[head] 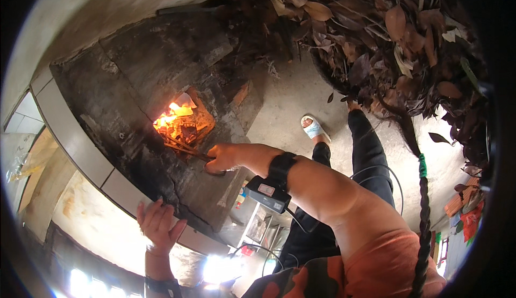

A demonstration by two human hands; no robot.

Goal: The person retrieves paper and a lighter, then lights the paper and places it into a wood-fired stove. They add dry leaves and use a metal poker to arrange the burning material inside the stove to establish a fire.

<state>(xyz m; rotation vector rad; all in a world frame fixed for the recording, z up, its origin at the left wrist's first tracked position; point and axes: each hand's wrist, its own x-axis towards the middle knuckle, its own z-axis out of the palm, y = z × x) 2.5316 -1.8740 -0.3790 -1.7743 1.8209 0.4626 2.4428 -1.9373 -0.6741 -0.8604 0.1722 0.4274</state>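
Note:
My right hand (219, 160) grips the handles of a pair of metal fire tongs (193, 151), with a loop of the handle showing below the fingers. The far ends of the tongs reach into a fire (181, 122) that burns in a square opening in the top of a soot-blackened masonry stove (133, 76). Flames and glowing pieces fill the opening; whether the tips hold anything cannot be told. My left hand (159, 225) has its fingers spread and nothing in it. It is over or against the white tiled rim (90, 152) of the stove; contact is unclear.
A large heap of dry brown leaves and twigs (387, 48) lies beyond my feet, on the upper right. My slippered foot (314, 127) stands on the concrete floor (282, 108). A black device (268, 193) is strapped to my right forearm, with cables (397, 181) near my legs. A braid (423, 217) hangs at right.

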